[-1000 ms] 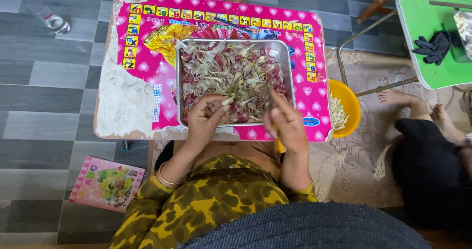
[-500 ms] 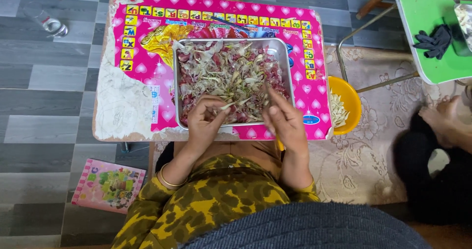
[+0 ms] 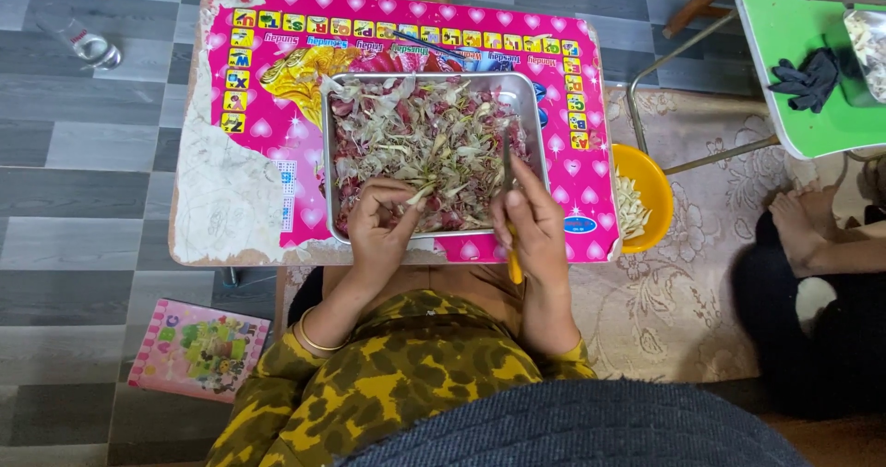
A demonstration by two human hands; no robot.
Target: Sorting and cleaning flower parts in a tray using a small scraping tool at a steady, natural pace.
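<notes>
Pale, slender shallot piece (image 3: 420, 193) was pinched in the left hand (image 3: 383, 222) over the near edge of the steel tray (image 3: 531, 93), pointing right toward the yellow-handled knife (image 3: 510, 210) gripped upright by the right hand (image 3: 533, 222) just beside it.

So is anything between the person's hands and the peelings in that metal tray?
Nothing visible. The left hand already pinches a pale piece at the tray's near edge, among the peelings. The right hand holds a yellow-handled knife over the same heap.
</notes>
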